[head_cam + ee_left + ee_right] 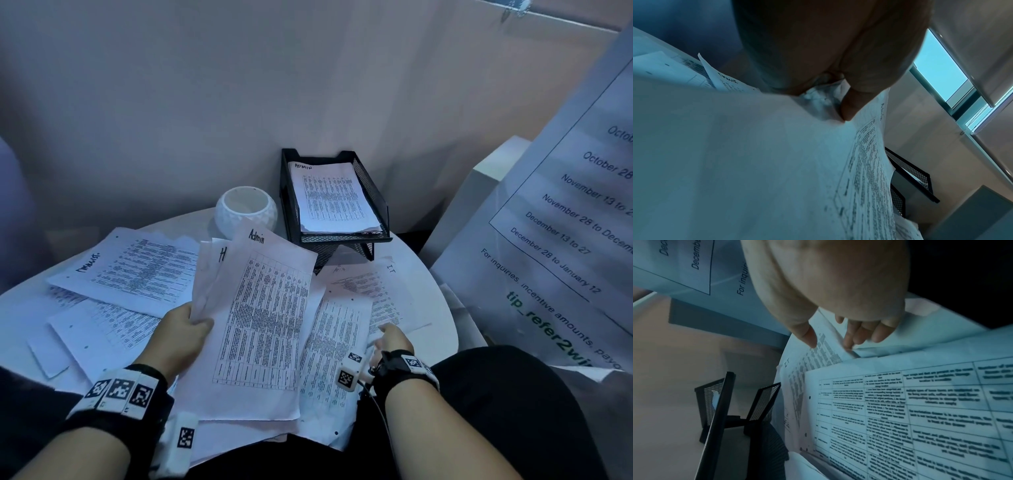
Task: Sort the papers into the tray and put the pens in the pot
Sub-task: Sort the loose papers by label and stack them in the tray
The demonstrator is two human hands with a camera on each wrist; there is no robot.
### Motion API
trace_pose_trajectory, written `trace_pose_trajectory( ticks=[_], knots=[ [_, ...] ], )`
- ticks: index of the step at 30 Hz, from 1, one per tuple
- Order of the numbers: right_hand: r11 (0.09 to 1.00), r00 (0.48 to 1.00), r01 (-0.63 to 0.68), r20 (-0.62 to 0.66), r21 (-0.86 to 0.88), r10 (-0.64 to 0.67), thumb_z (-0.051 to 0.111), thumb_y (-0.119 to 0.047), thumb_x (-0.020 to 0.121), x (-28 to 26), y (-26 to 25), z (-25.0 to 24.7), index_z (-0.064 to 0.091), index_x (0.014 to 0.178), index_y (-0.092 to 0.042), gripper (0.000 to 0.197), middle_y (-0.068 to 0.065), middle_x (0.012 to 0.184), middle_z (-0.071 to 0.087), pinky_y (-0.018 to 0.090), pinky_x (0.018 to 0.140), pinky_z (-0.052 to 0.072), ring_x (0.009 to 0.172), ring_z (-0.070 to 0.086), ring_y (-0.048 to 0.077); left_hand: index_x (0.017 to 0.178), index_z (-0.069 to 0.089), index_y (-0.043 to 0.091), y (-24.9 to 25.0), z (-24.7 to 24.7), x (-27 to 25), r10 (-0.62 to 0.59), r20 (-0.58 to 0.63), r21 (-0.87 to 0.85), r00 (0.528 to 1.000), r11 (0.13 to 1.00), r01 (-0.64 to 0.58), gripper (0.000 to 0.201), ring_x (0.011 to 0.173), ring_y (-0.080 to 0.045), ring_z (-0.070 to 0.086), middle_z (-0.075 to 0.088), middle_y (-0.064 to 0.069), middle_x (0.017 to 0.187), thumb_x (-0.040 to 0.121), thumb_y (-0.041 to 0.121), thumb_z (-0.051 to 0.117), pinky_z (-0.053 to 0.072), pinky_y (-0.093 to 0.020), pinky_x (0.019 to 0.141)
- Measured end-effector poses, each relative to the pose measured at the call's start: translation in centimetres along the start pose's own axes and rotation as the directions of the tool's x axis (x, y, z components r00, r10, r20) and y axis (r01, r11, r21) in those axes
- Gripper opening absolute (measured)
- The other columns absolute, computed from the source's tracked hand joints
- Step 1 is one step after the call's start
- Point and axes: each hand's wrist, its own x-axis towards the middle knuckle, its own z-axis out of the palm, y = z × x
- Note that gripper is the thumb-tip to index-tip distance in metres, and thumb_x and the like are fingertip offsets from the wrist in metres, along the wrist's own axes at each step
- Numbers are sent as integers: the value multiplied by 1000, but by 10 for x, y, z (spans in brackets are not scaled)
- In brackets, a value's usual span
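Observation:
My left hand (186, 329) grips a bundle of printed sheets (263, 318) by its left edge, and the top one is headed "Admin". The left wrist view shows the thumb (851, 105) pressed on that bundle (865, 162). My right hand (390, 337) reaches over the loose papers (370, 291) at the right, one marked "IT". Its thumb (809, 337) and fingertips (851, 340) stand apart, touching a lifted sheet edge. The black mesh tray (383, 205) at the back holds a stack headed "ADMIN" (332, 198). A white pot (245, 209) stands left of it. No pens show.
More printed sheets (133, 270) lie spread over the left of the round white table (442, 308). A large printed notice (565, 222) leans close at the right, with a white box (479, 192) behind it. A wall rises just behind the tray.

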Motion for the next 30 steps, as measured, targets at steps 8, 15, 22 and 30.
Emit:
trace_pose_trajectory(
  ticks=[8, 15, 22, 30],
  knots=[
    [951, 992, -14, -113, 309, 52, 74, -28, 72, 22, -17, 16, 53, 117, -5, 55, 27, 98, 71, 50, 69, 57, 79, 74, 36, 95, 70, 13, -5, 0, 4, -19, 7, 15, 1000, 1000, 19, 12, 82, -35, 75, 78, -10, 87, 96, 12, 59, 61, -51, 83],
    [917, 995, -19, -86, 399, 58, 70, -22, 81, 40, -24, 24, 58, 103, -4, 31, 10, 57, 45, 28, 46, 40, 39, 41, 20, 96, 70, 13, -7, 4, 7, -54, -5, 25, 999, 998, 54, 11, 84, -36, 75, 79, -10, 90, 97, 11, 60, 61, -56, 86],
    [952, 993, 92, -97, 291, -66, 71, -26, 86, 52, -24, 21, 71, 97, 3, 31, 11, 71, 66, 41, 68, 57, 61, 60, 25, 98, 71, 13, -11, 3, 9, -70, -16, 21, 997, 997, 70, 10, 88, -34, 75, 79, -9, 95, 97, 10, 61, 59, -57, 90],
    [741, 773, 589, -494, 323, -399, 54, -17, 96, -10, -71, 18, 58, 102, -10, 10, 8, 97, 61, 28, 75, 46, 88, 61, 29, 97, 70, 14, -2, 5, 9, -61, -6, 24, 998, 998, 62, 11, 87, -33, 74, 78, -9, 93, 98, 11, 59, 60, -53, 88]
  ],
)
